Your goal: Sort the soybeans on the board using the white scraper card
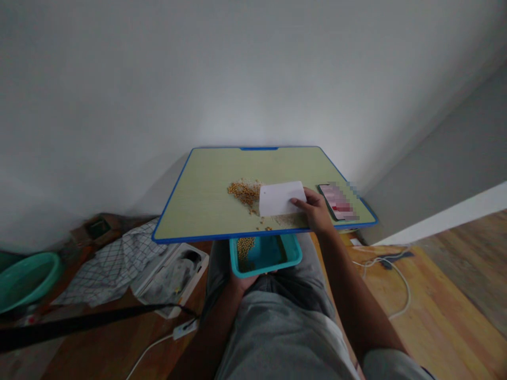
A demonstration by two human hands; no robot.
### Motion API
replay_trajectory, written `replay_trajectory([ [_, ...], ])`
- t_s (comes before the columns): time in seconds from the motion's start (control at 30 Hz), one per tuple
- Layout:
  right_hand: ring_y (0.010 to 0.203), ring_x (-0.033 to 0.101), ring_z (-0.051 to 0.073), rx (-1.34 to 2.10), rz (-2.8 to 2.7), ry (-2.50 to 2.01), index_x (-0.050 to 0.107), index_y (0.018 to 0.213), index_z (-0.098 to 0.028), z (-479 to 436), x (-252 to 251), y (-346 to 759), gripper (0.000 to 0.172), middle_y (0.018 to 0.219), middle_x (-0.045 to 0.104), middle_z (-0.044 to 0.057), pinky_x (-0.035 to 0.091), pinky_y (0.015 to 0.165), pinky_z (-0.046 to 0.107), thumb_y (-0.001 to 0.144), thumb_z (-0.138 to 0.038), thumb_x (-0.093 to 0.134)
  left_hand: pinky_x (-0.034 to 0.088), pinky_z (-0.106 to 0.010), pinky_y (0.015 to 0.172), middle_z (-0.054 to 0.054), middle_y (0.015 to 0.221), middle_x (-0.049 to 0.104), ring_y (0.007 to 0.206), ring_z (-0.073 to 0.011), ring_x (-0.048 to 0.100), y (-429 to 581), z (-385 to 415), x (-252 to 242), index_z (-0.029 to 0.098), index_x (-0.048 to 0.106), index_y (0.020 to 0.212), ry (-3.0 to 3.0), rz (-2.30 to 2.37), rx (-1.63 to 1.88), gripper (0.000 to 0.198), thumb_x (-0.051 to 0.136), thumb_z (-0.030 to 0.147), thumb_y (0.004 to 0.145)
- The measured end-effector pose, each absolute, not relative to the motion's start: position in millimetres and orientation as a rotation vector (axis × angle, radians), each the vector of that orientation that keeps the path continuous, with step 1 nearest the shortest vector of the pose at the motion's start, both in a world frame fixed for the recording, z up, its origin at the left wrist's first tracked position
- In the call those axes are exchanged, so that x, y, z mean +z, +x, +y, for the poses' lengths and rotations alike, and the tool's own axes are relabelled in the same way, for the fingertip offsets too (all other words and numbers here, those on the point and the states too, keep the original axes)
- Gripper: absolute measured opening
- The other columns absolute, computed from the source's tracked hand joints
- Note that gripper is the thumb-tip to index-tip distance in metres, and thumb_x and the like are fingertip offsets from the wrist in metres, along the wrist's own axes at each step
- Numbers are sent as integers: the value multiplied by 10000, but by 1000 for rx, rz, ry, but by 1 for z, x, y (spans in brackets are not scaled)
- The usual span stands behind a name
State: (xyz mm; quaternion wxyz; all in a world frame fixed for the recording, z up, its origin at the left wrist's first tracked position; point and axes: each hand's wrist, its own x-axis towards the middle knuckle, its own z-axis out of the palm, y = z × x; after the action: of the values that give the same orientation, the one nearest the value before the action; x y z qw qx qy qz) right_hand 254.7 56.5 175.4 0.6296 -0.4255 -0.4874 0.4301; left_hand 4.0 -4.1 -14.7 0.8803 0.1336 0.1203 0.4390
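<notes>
A white card (280, 198) is pinched in my right hand (316, 207), thumb on top, held over the tabletop. Its left edge meets a pile of golden-brown kernels (245, 192) that look like corn or beans. A few loose kernels and pale crumbs lie near the table's front edge. Below that edge, a teal plastic basket (295, 259) rests at my lap with more kernels (244, 247) in its left part. My left hand (243, 282) is under the basket's near side, holding it; most of its fingers are hidden.
The folding table (209, 169) has a blue rim and stands against the wall. A phone (336, 201) lies at its right side. On the floor are an open white box (174, 277), a checked cloth (114, 264), a green basin (29, 279), and cables (407, 290).
</notes>
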Motion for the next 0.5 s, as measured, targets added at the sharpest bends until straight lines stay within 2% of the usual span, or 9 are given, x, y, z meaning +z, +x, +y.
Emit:
replay_trajectory([
  [0.1,812,676,214,991,-1115,-982,856,909,-259,56,176,254,289,906,821,-4,526,768,339,668,-387,950,638,-582,823,-130,1407,792,1146,-359,768,1,-5,-13,285,784,1383,280,226,913,674,329,687,1089],
  [0.3,737,648,205,1027,-1131,-1002,836,878,-247,55,176,255,254,827,795,-8,514,734,342,671,-365,925,641,-617,852,-159,1469,760,1180,-376,758,0,-2,-10,272,740,1453,279,170,881,694,308,678,1092],
  [0.5,843,691,241,916,-1047,-1015,823,898,-258,58,172,254,265,916,825,5,545,804,369,664,-362,893,650,-570,799,-161,1408,789,1102,-359,779,2,-4,-9,256,764,1410,266,195,889,732,325,732,1067],
])
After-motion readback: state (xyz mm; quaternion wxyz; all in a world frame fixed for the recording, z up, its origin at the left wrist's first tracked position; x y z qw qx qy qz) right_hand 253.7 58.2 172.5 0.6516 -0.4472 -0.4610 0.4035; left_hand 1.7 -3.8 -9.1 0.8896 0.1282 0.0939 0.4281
